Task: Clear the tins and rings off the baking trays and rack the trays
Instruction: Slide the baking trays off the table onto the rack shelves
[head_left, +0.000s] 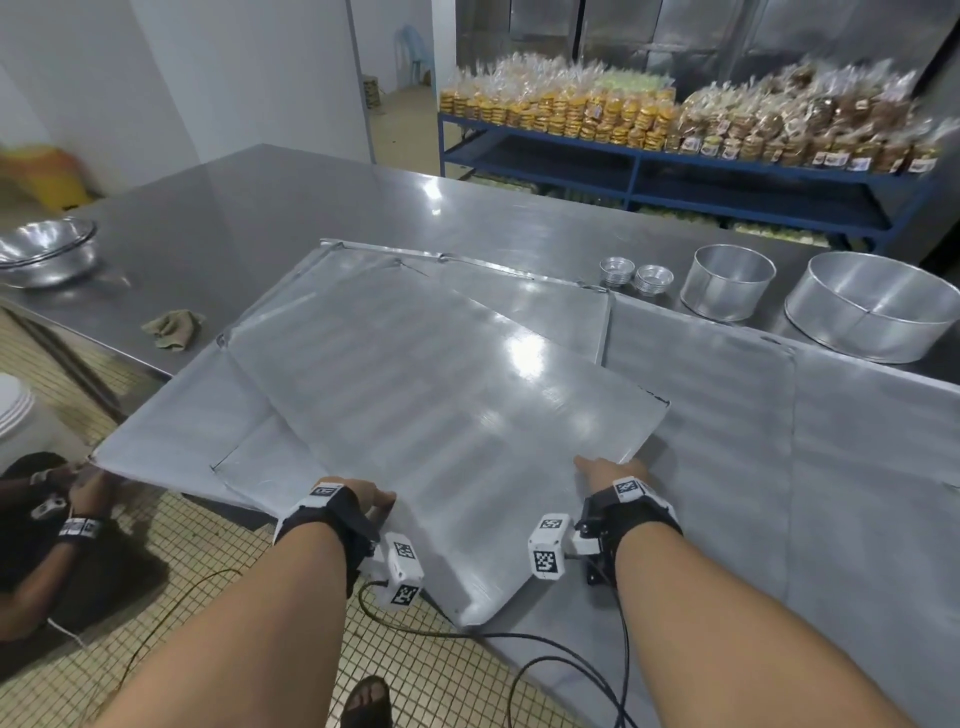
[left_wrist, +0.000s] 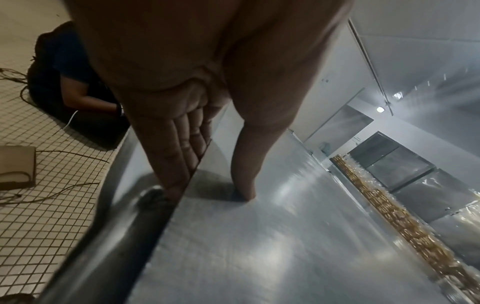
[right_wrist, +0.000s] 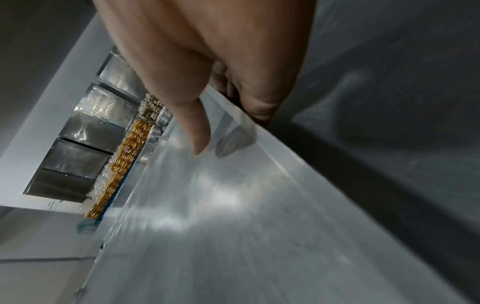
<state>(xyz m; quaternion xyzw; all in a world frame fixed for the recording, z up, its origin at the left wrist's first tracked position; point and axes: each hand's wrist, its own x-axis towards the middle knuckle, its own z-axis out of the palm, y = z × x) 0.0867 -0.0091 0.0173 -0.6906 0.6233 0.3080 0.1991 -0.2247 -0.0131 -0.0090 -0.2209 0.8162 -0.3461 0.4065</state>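
A flat silver baking tray (head_left: 415, 389) lies askew on top of a second tray (head_left: 166, 436) at the near edge of the steel table. My left hand (head_left: 371, 501) grips its near left edge, thumb on top and fingers underneath (left_wrist: 179, 164). My right hand (head_left: 602, 470) grips the near right edge the same way, thumb (right_wrist: 197, 133) on the tray's top (right_wrist: 233, 226). A third tray (head_left: 701, 389) lies to the right. Behind it stand two stacks of small tins (head_left: 617, 271) and two round rings, one medium (head_left: 727, 280) and one large (head_left: 872, 306).
A steel bowl (head_left: 47, 249) and a crumpled cloth (head_left: 174, 327) sit at the table's left. A blue shelf of bagged biscuits (head_left: 675, 119) stands behind the table. A person (head_left: 47, 530) crouches on the tiled floor at the left. Cables (head_left: 519, 649) trail near my feet.
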